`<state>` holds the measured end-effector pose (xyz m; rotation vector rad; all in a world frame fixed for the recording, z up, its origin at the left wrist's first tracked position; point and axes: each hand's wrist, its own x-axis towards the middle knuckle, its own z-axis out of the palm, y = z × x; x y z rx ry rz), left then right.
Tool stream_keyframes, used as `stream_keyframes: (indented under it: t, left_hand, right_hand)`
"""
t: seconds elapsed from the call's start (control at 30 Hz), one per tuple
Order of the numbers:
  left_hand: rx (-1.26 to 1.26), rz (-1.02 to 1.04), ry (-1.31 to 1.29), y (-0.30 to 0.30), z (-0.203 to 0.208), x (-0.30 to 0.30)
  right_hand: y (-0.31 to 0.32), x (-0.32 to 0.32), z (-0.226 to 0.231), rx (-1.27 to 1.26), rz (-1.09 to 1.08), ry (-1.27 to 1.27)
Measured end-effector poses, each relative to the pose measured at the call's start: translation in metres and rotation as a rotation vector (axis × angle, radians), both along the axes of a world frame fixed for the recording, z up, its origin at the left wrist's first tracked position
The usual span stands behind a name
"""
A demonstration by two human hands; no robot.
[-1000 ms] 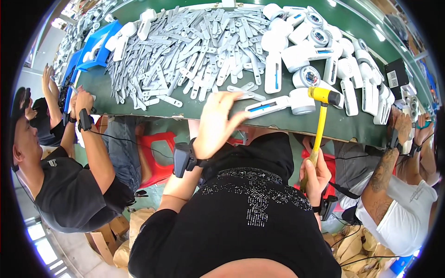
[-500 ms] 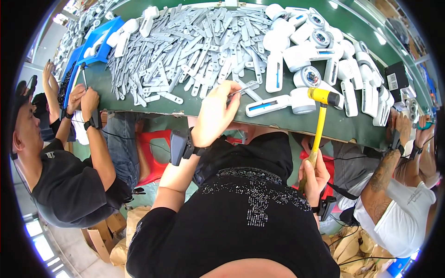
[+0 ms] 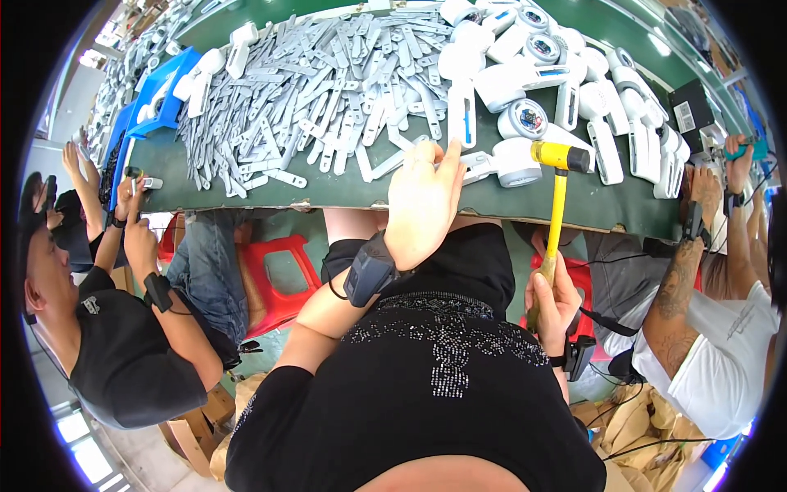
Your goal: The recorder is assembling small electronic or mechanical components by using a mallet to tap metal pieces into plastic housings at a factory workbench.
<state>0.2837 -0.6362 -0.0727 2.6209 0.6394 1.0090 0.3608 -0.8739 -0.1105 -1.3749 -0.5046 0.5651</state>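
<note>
My right hand [image 3: 553, 303] grips the lower handle of a mallet [image 3: 557, 201] with a yellow shaft and a yellow-and-black head. The mallet stands upright, its head just over the table's near edge. My left hand [image 3: 422, 201] reaches to the table with bent fingers on the handle of a white round-headed device [image 3: 516, 164], which lies on its side. Most of that handle, and anything between my fingertips, is hidden under the hand. Beyond it spreads a large heap of thin grey plastic strips [image 3: 328, 82].
Several more white round-headed devices [image 3: 525, 119] are piled at the right, some with handles uncovered. A blue bin [image 3: 164, 98] stands at the left of the green table [image 3: 328, 193]. Co-workers sit close on both sides. A red stool [image 3: 279, 279] is at the left.
My left hand has moved right, from holding a thin grey strip above the table to the white device's handle. The mallet has stayed upright in my right hand; the view has shifted slightly.
</note>
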Motion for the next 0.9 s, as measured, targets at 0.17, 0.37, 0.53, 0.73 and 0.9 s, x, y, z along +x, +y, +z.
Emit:
stream_keyframes:
  t: [0.17, 0.37, 0.53, 0.73, 0.9]
  left_hand:
    - [0.009, 0.027, 0.066, -0.008, 0.000, 0.003]
    - [0.114, 0.089, 0.139, -0.010, 0.001, 0.003]
    - [0.116, 0.136, 0.203, -0.014, 0.002, 0.005]
    - [0.198, 0.125, 0.192, -0.013, 0.005, 0.003]
    - [0.069, -0.028, 0.023, -0.002, -0.010, 0.003]
  right_hand:
    - [-0.001, 0.001, -0.001, -0.020, -0.002, -0.026]
    - [0.002, 0.003, 0.008, -0.069, 0.041, -0.055]
    - [0.002, 0.011, 0.014, -0.302, 0.139, -0.198]
    - [0.011, 0.016, 0.032, -0.409, 0.164, -0.515]
    - [0.008, 0.019, 0.039, -0.432, 0.185, -0.526]
